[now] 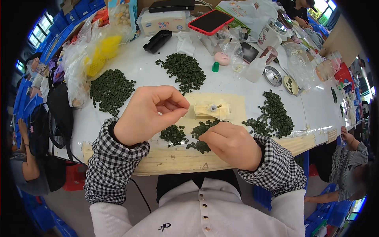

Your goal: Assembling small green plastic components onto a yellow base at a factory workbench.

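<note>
My left hand (152,112) is closed in a pinch, thumb and forefinger meeting just left of a small taped block (203,110). Anything between those fingertips is too small to make out. On the block stands a short pin (216,107) with a pale base. My right hand (233,142) is closed too, its fingertips pressed together at a small pile of dark green pieces (200,147) near the table's front edge; what they hold, if anything, is hidden. Beside it, below my left hand, lies another small pile of the same pieces (173,135).
Larger heaps of green pieces lie at left (111,91), at centre back (183,72) and at right (276,114). Farther back are a red-edged phone (211,22), a black case (158,41), a wipes box (164,23), a mug (271,33) and round tins (272,76). Other people sit at both sides.
</note>
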Available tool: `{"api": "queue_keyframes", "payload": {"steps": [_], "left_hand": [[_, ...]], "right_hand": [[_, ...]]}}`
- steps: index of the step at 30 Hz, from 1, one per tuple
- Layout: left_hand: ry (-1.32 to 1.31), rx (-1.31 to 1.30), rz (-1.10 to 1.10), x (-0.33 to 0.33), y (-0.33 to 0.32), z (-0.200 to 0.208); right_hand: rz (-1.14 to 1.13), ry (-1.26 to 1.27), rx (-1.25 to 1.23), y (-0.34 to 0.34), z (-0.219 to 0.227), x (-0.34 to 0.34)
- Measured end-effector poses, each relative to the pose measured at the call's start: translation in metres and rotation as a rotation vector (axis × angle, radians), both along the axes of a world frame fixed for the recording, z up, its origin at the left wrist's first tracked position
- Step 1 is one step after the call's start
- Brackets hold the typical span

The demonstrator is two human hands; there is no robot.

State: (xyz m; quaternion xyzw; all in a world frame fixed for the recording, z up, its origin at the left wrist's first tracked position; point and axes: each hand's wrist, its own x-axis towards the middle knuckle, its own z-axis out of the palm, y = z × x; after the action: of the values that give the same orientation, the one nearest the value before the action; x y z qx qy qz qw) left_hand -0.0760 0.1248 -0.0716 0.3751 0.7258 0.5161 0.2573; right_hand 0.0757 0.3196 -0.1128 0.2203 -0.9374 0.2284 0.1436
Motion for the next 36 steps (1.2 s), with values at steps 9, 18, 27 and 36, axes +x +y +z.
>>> {"api": "queue_keyframes", "payload": {"steps": [9, 18, 27, 36], "left_hand": [[-0.5, 0.193, -0.017, -0.01, 0.002, -0.028], [-0.559, 0.206, -0.002, -0.012, 0.0, -0.036], [-0.65, 0.223, -0.076, -0.008, 0.001, -0.034], [-0.696, 0.291, -0.173, -0.004, 0.002, -0.037]], "right_hand": [[0.059, -0.089, -0.01, 0.004, 0.0, -0.01], [0.019, -0.13, -0.042, -0.001, -0.007, -0.009], [-0.021, -0.193, -0.482, 0.008, 0.021, -0.012], [-0.17, -0.394, -0.89, 0.003, 0.022, -0.007]]}}
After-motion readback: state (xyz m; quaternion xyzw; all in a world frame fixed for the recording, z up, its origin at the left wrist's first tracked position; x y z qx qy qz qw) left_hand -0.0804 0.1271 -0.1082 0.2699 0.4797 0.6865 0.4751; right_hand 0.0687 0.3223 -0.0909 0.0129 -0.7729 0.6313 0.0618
